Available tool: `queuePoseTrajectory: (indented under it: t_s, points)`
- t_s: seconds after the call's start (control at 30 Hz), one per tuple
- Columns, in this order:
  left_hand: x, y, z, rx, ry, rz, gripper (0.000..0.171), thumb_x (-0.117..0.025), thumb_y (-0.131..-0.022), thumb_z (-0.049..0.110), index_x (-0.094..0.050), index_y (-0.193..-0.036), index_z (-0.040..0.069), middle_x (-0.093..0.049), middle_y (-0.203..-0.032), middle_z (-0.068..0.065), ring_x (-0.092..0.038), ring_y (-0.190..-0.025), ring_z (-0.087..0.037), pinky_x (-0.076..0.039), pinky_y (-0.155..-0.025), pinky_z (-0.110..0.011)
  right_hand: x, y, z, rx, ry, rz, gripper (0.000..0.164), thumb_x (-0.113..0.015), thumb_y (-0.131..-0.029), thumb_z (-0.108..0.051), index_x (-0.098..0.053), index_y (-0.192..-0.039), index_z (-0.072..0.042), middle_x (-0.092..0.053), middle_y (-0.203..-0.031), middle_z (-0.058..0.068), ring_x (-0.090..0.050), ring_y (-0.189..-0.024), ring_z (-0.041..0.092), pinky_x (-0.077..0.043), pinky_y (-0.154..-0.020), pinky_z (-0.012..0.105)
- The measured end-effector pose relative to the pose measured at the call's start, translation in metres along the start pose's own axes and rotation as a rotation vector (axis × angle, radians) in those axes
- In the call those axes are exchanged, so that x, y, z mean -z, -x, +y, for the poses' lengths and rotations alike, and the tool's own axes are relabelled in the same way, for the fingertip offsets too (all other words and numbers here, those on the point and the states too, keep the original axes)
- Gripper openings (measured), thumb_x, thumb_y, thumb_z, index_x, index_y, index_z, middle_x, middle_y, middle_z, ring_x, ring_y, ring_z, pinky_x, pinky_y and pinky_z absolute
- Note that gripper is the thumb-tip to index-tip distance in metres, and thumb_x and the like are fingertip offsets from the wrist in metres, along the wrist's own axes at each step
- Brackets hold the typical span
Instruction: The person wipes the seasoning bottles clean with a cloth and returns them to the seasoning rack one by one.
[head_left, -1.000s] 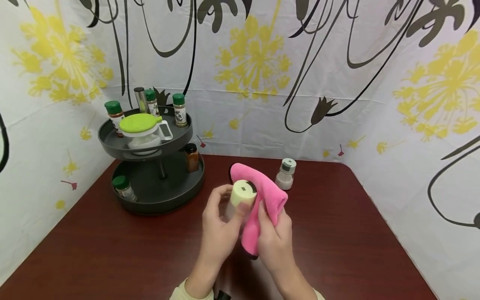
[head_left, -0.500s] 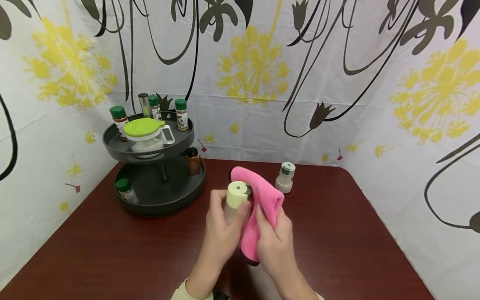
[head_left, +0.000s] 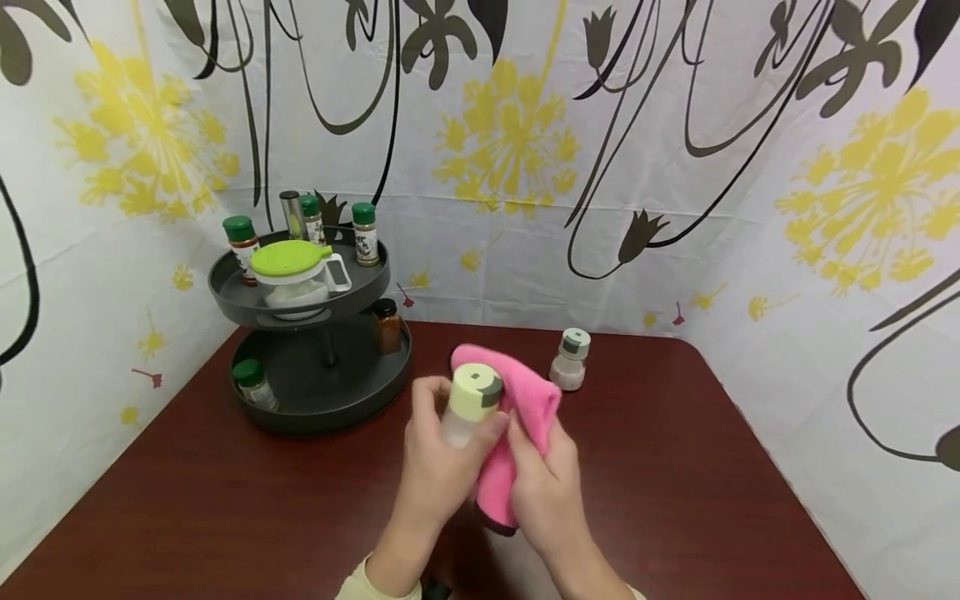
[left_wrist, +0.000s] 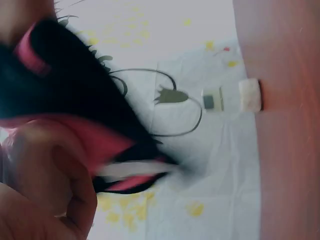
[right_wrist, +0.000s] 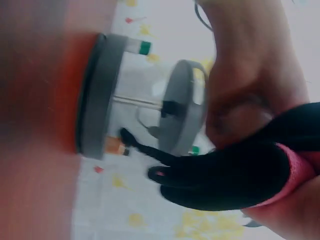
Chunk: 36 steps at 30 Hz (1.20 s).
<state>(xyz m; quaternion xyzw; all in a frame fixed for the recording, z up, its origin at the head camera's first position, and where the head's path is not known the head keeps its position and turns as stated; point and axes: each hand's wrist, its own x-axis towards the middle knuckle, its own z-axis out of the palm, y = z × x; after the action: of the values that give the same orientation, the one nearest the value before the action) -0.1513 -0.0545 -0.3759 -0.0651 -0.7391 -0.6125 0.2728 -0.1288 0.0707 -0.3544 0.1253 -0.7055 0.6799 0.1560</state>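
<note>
My left hand (head_left: 433, 471) grips a small clear jar with a pale yellow-green shaker cap (head_left: 472, 392), held tilted above the table. A folded cloth (head_left: 525, 390), pink on one face and black on the other, is in my right hand (head_left: 547, 487), pressed against the jar's right side. The cloth's black face (left_wrist: 75, 85) fills much of the left wrist view and hides part of the jar. In the right wrist view the folded black cloth (right_wrist: 225, 180) covers most of the fingers.
A similar white-capped shaker jar (head_left: 570, 362) stands at the back of the table. To the left is a dark two-tier turntable (head_left: 315, 417) bearing green-capped spice jars, an amber jar (head_left: 387, 327) and a green-lidded container (head_left: 288, 262). A patterned curtain (head_left: 517, 250) hangs behind.
Both hands have shifted slightly left with the jar and cloth. The jar's cap has turned, so its dark patch faces more forward. The head view has tilted up a little.
</note>
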Motion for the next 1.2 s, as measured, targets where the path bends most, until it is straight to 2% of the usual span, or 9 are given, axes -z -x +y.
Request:
queuePoseTrajectory:
  t_s: [0.07,0.17,0.3,0.43,0.53,0.73,0.9,1.03,1.2]
  points:
    - [-0.001,0.002,-0.001,0.012,0.046,-0.006,0.049,-0.087,-0.088,0.032,-0.055,-0.121,0.016,-0.068,-0.114,-0.002,-0.065,-0.102,-0.019,-0.059,-0.081,-0.036,-0.001,0.001,-0.002,0.100,0.002,0.058,0.024,-0.053,-0.109,-0.008,-0.065,-0.125,0.005,-0.072,-0.103,0.016,-0.068,-0.090,0.009,-0.057,-0.084,0.020]
    - [-0.003,0.003,0.001,-0.063,0.071,0.019,0.038,-0.081,-0.094,0.027,-0.062,-0.124,0.016,-0.069,-0.120,0.001,-0.065,-0.107,-0.019,-0.060,-0.086,-0.036,-0.006,0.004,0.003,0.172,-0.019,0.089,0.020,-0.053,-0.108,-0.005,-0.067,-0.118,0.006,-0.071,-0.096,0.014,-0.069,-0.085,0.009,-0.058,-0.080,0.021]
    - [-0.001,-0.002,0.004,-0.136,0.028,0.057,0.041,-0.081,-0.094,0.031,-0.065,-0.126,0.013,-0.065,-0.119,-0.002,-0.062,-0.109,-0.017,-0.060,-0.087,-0.038,-0.011,0.009,0.013,0.059,-0.020,0.038,0.020,-0.053,-0.109,-0.006,-0.067,-0.119,0.006,-0.072,-0.091,0.013,-0.070,-0.079,0.009,-0.061,-0.074,0.026]
    - [0.004,-0.006,0.006,-0.006,0.029,0.052,0.057,-0.093,-0.080,0.037,-0.059,-0.119,0.015,-0.063,-0.113,-0.002,-0.062,-0.104,-0.018,-0.057,-0.084,-0.041,-0.006,0.004,0.013,-0.150,0.008,-0.055,0.027,-0.054,-0.110,-0.014,-0.065,-0.127,0.004,-0.073,-0.095,0.015,-0.070,-0.080,0.011,-0.060,-0.074,0.027]
    - [0.005,-0.007,0.007,0.091,0.048,0.043,0.057,-0.098,-0.075,0.035,-0.055,-0.109,0.017,-0.065,-0.108,0.000,-0.064,-0.101,-0.018,-0.057,-0.082,-0.041,0.001,-0.004,0.003,-0.212,0.022,-0.093,0.032,-0.054,-0.111,-0.017,-0.063,-0.134,0.002,-0.073,-0.103,0.016,-0.070,-0.087,0.013,-0.059,-0.078,0.027]
    - [0.002,-0.001,0.007,0.068,0.083,0.040,0.040,-0.094,-0.080,0.029,-0.062,-0.102,0.019,-0.067,-0.103,0.003,-0.064,-0.098,-0.020,-0.058,-0.077,-0.035,0.002,-0.004,-0.012,-0.078,-0.003,0.022,0.029,-0.054,-0.110,-0.015,-0.064,-0.134,-0.001,-0.072,-0.114,0.016,-0.071,-0.100,0.013,-0.057,-0.090,0.021]
    - [0.000,0.000,0.012,-0.016,0.073,0.080,0.038,-0.090,-0.085,0.031,-0.064,-0.109,0.017,-0.068,-0.109,0.004,-0.066,-0.098,-0.018,-0.060,-0.075,-0.034,-0.010,0.010,0.003,0.044,-0.045,0.064,0.026,-0.050,-0.111,-0.011,-0.064,-0.129,0.004,-0.075,-0.105,0.018,-0.075,-0.091,0.011,-0.062,-0.084,0.025]
    - [0.003,-0.002,0.014,-0.073,0.043,0.121,0.038,-0.086,-0.088,0.030,-0.065,-0.114,0.013,-0.070,-0.112,0.002,-0.067,-0.096,-0.017,-0.060,-0.075,-0.036,-0.014,0.016,0.015,-0.045,-0.020,-0.012,0.027,-0.051,-0.112,-0.016,-0.065,-0.127,0.002,-0.075,-0.096,0.016,-0.073,-0.081,0.010,-0.062,-0.075,0.028]
    - [0.004,-0.002,0.010,-0.022,0.033,0.106,0.036,-0.085,-0.089,0.034,-0.065,-0.114,0.017,-0.070,-0.113,0.002,-0.066,-0.094,-0.018,-0.060,-0.072,-0.034,-0.006,0.007,0.004,-0.126,0.010,-0.056,0.033,-0.053,-0.112,-0.020,-0.063,-0.134,0.002,-0.074,-0.105,0.017,-0.071,-0.087,0.010,-0.060,-0.079,0.026]
